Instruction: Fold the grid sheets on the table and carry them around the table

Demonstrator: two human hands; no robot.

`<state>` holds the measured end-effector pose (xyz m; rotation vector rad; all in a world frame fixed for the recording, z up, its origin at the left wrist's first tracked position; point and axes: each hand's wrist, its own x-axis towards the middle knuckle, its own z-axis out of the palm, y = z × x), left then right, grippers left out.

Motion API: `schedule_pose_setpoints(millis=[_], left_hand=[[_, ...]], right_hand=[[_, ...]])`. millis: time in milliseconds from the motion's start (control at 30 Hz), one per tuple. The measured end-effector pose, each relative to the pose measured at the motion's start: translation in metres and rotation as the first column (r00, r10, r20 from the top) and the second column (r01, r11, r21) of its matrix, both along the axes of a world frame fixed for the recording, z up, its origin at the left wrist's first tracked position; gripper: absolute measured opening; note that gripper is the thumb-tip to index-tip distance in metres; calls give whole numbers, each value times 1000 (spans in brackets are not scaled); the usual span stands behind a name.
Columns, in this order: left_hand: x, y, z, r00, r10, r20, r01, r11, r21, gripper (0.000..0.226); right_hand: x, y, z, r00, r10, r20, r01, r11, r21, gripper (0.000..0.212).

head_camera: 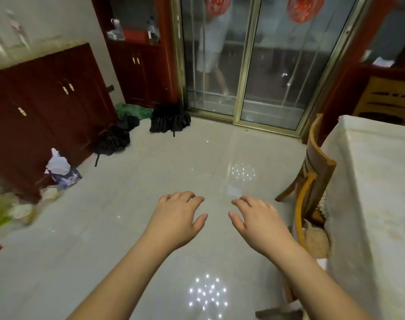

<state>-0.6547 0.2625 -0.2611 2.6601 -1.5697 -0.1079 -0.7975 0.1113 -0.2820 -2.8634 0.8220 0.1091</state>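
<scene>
Both hands out front over the shiny floor (150,158), left hand (176,218) and right hand (259,220) palms down, fingers released, loosely curled, grasping nothing; no grid sheets visible; the cloth-covered bench (377,181) sits right, wooden chair (312,181) tucked beside it

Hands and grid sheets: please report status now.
Left hand open, right hand open, both empty over floor. Grid sheets not in view. Table at right, chair beside it.

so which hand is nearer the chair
Right. The right hand hovers over the floor just left of the chair; the left hand is further left, beyond the right hand.
</scene>
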Motion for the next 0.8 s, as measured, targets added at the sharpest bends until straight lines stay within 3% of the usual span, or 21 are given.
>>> schedule_pose_setpoints(millis=[133, 400, 800], left_hand=[[25, -38, -8, 996, -81, -35, 81, 997, 6, 50], [56, -147, -30, 960, -269, -78, 272, 962, 29, 51], [107, -315, -30, 918, -392, -66, 397, 913, 95, 50]], right_hand=[[11, -18, -6, 996, -81, -23, 81, 997, 17, 49], [27, -102, -21, 972, -228, -52, 228, 974, 4, 49], [80, -248, -21, 941, -337, 35, 335, 941, 56, 48]])
